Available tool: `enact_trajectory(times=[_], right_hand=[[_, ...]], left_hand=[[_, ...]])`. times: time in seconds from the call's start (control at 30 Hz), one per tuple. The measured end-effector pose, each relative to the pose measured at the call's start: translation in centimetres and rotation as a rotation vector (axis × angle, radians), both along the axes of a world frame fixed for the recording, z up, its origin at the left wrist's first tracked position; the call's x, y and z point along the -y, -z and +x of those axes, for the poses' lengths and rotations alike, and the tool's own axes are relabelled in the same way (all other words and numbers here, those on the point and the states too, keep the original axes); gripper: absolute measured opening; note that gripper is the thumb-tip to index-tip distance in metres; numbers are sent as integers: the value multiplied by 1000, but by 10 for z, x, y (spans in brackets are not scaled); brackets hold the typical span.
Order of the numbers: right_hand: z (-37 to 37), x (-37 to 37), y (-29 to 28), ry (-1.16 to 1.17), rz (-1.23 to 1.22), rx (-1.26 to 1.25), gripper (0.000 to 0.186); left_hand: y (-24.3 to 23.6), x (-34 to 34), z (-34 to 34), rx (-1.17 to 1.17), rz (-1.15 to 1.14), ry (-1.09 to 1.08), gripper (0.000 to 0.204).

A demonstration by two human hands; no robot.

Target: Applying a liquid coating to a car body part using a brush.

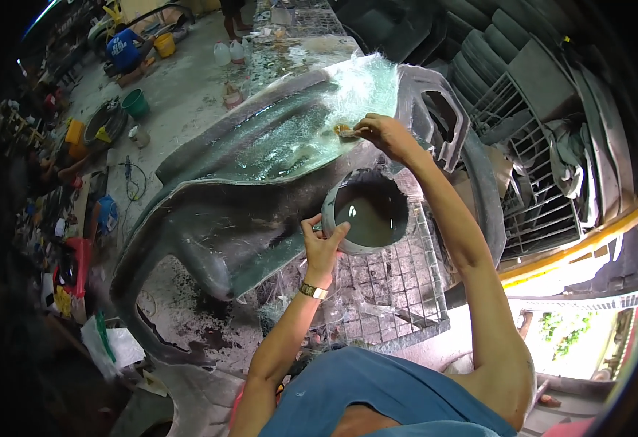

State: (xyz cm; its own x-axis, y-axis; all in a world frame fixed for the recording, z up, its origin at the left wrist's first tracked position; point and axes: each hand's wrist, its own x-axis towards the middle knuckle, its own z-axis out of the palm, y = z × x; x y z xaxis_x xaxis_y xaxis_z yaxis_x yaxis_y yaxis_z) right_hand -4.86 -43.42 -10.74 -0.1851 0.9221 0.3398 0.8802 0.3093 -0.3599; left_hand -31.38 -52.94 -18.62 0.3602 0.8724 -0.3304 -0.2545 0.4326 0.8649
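My left hand [322, 244] grips the rim of a round grey tub [329, 218], thumb over the edge. Greyish liquid [370, 218] lies inside the tub, which tilts toward me. In my right hand [381, 135] is a short brush [345, 131] with a yellowish-brown head, pressed on the wet surface of a large dark moulded shell [260, 138]. Whitish fibreglass matting [362, 84] covers the shell's far right part, loose strands sticking up at its edge. The part of the brush inside my fingers is hidden.
A wire grid [384, 291] lies under the tub and shell. Stacked dark moulded parts and a metal rack [537, 160] stand at right. On the left floor are a green bucket [135, 103], a yellow bucket [164, 45] and plastic jugs [222, 53]. A person in blue [123, 51] crouches far left.
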Motion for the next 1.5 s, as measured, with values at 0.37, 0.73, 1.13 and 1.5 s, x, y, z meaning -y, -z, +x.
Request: enact_trajectory(times=[0.37,0.73,1.13,1.5], right_hand=[[-25,141,-66,134,-217,-732,10],[8,121,-40,350,-237,-732,25],[-28,-34,-31,-66,-219,51,13],[-43,94,-94,150,-334,-556,14]], left_hand=[[-5,-6,10,33,-6,-32,61],[-8,-8,21,34,-13,7,63],[14,5,9,-37,5,56,62],[7,1,1,-3,-36,-16,65]])
